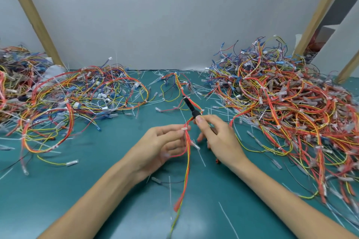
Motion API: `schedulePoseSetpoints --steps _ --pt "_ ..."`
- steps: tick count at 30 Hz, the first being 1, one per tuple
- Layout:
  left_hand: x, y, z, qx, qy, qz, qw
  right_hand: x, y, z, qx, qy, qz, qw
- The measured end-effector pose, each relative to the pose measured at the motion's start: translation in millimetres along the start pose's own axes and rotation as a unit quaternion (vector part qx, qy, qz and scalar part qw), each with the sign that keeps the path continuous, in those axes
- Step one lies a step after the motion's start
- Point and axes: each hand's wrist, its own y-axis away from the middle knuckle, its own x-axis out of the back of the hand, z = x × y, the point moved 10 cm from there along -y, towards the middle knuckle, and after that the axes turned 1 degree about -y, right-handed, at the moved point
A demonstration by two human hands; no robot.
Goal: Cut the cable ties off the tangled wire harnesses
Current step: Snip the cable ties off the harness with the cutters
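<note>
A red-and-yellow wire harness [187,153] was pinched at its white cable tie [184,128] by the left hand [159,145] over the green mat [97,190]; a black tool [189,105] was gripped in the right hand [221,139], fingers curled round it

Bare forearms and hands [161,145] [220,139], seemingly short-nailed

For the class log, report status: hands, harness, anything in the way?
Left hand pinches harness at a white tie. Right hand grips black cutter, tip pointing away. Cut tie scraps litter mat.

The right hand [221,137] hides the handle of the black tool [189,105]; the harness [188,157] blurs low down.
</note>
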Motion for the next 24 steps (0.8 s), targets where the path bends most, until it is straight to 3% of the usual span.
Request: schedulePoseSetpoints --steps 7,13,18,24 --pt "5 -6 -7 -0.002 0.151 0.005 0.988 -4 1 -2 0.028 0.067 -0.014 0.997" --pt "7 -4 -7 0.021 0.120 -0.004 0.993 3 0 -4 0.045 0.031 0.020 0.998" --pt "5 -1 -5 0.022 0.100 -0.034 0.994 3 -2 6 0.011 0.012 0.006 1.000" --pt "23 -10 -8 0.018 0.106 0.043 0.993 7 -6 23 -0.071 -0.200 0.008 0.977"
